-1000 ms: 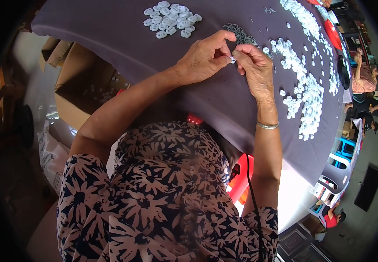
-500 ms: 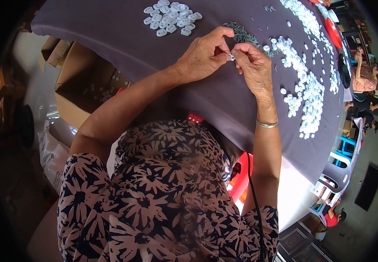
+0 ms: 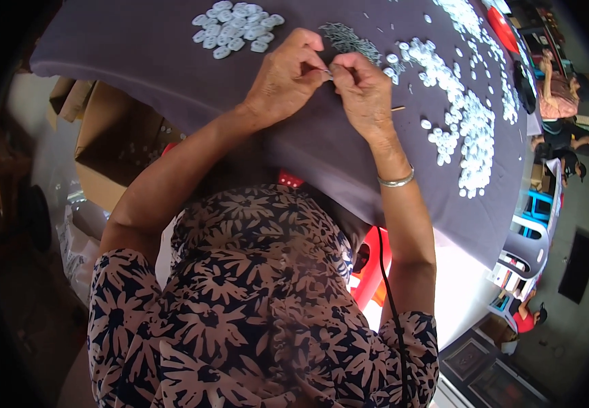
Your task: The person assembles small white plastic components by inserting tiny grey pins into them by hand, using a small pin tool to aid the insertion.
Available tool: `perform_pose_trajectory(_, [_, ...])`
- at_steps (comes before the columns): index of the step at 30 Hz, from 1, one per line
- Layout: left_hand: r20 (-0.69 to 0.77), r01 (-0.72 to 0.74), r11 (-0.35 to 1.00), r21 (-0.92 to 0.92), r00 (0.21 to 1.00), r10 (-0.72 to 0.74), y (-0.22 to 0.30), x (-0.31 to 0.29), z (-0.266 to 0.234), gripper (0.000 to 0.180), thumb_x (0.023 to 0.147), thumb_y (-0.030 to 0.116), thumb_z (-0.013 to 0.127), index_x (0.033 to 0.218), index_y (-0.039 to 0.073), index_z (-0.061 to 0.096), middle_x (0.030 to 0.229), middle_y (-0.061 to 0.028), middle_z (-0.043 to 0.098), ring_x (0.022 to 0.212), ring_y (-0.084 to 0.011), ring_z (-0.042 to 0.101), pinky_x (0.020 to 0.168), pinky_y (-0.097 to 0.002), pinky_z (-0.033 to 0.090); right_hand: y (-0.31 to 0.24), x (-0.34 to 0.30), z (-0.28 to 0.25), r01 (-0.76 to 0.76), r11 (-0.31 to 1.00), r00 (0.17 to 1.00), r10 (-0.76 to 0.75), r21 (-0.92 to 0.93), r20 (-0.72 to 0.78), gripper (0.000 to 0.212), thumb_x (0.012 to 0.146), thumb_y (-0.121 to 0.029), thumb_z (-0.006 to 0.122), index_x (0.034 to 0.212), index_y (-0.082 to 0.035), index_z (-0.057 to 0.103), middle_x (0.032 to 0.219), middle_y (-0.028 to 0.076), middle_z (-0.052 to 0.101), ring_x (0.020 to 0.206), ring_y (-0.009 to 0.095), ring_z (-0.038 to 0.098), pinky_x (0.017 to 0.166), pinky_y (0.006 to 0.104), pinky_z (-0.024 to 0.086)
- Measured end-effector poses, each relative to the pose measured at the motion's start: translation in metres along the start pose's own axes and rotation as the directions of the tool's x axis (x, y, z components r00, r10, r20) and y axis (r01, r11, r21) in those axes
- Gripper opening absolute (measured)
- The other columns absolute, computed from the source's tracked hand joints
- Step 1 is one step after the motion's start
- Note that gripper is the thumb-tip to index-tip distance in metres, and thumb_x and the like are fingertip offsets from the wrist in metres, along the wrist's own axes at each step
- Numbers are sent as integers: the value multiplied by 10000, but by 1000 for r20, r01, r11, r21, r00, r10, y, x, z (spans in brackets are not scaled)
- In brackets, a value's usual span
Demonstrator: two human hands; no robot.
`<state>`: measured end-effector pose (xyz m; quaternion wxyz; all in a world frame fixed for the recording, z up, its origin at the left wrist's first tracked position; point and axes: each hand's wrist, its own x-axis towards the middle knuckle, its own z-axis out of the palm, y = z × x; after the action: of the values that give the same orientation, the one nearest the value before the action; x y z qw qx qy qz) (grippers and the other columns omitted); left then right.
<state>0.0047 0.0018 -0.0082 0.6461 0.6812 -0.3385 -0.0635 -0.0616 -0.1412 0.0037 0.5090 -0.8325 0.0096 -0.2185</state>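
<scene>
My left hand [image 3: 282,80] and my right hand [image 3: 366,92] meet over the dark purple tablecloth [image 3: 253,146], fingertips nearly touching. Both pinch a small white plastic piece [image 3: 328,75] whose shape is mostly hidden by fingers. Just beyond them lies a heap of grey metal nails [image 3: 350,41]. To the far left sits a cluster of larger white oval plastic pieces [image 3: 236,27]. Right of my right hand spreads a long pile of small white plastic pieces [image 3: 476,146]. A thin tan stick [image 3: 397,109] shows beside my right hand; whether it touches the hand I cannot tell.
An open cardboard box [image 3: 107,139] with some white pieces inside stands left, below the table edge. A red object [image 3: 503,30] lies at the far right. A black cable [image 3: 391,292] hangs beside my right arm. Other people [image 3: 558,98] are at the right edge.
The view has swung, so table and piles sit farther left in the picture. My hands keep their pinch near the nails. The tan stick beside my right hand now shows.
</scene>
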Motion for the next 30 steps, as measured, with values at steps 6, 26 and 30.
perform_pose_trajectory(6, [24, 37, 999, -4, 999, -37, -3, 1, 0, 356, 795, 5, 623, 1113, 39, 466, 757, -49, 615, 695, -106, 599, 644, -254, 483, -1, 0, 0, -3, 1000, 1000, 3, -17, -26, 49, 855, -53, 594, 821, -17, 598, 647, -30, 534, 577, 24, 479, 518, 183, 405])
perform_pose_trajectory(26, [67, 52, 998, -23, 996, -51, 9, -1, 2, 272, 822, 4, 616, 1074, 32, 517, 778, 5, 602, 679, -55, 544, 649, -214, 460, 12, -25, -145, -185, 968, 962, 143, -170, -231, 65, 858, -85, 637, 889, -32, 659, 671, -65, 530, 553, 2, 406, 471, 161, 314])
perform_pose_trajectory(30, [72, 31, 999, -15, 997, -30, 10, -1, 2, 276, 833, 7, 605, 1091, 46, 516, 749, 14, 586, 666, -49, 529, 637, -211, 453, 6, -39, -165, -215, 902, 972, 164, -374, -166, 64, 838, -51, 640, 878, -5, 656, 683, -43, 565, 618, 22, 480, 530, 187, 388])
